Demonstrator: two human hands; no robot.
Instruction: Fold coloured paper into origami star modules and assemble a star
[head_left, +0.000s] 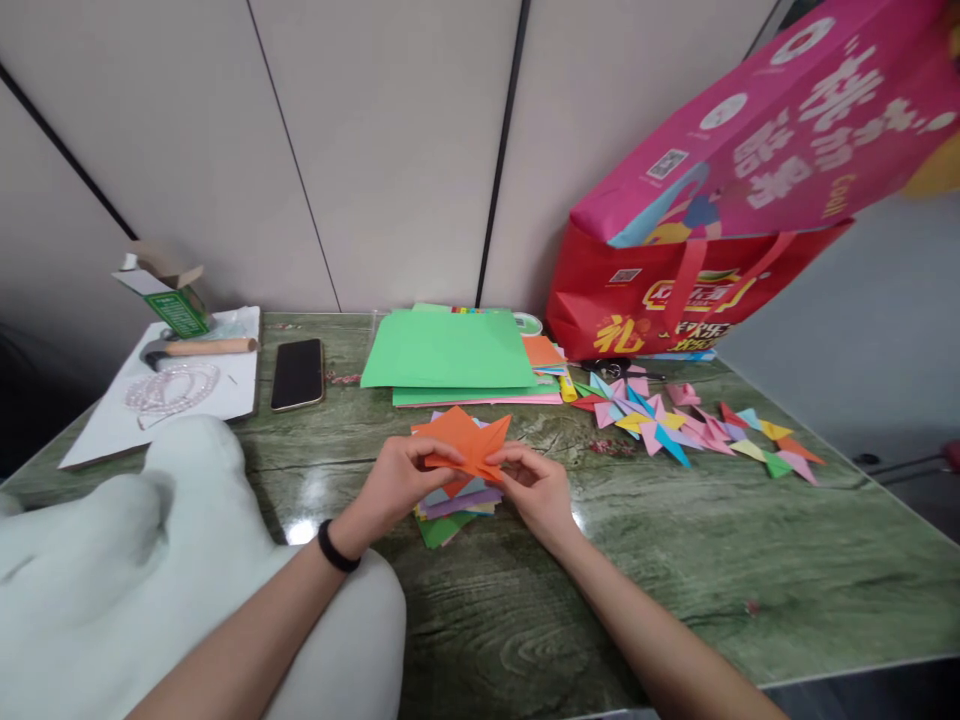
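Note:
An orange sheet of folded paper (pixel 463 432) is held up between both hands, with pointed corners and creases showing. My left hand (pixel 397 475), with a black band at the wrist, pinches its left lower edge between thumb and fingers. On the other side, my right hand (pixel 536 490) grips the right lower edge near a pointed flap. Directly beneath lies a stack of coloured paper squares (pixel 450 525), with green, yellow, purple and pale blue edges visible. The hands hide part of the orange paper's lower edge.
Green sheets (pixel 450 350) lie behind the hands. Folded paper pieces (pixel 660 415) spread on the right, below a red bag (pixel 637 290) and a pink bag (pixel 750 130). A phone (pixel 298 374), a hammer (pixel 202 347) and a green box (pixel 176 308) are left. A white plush form (pixel 202 560) fills the lower left.

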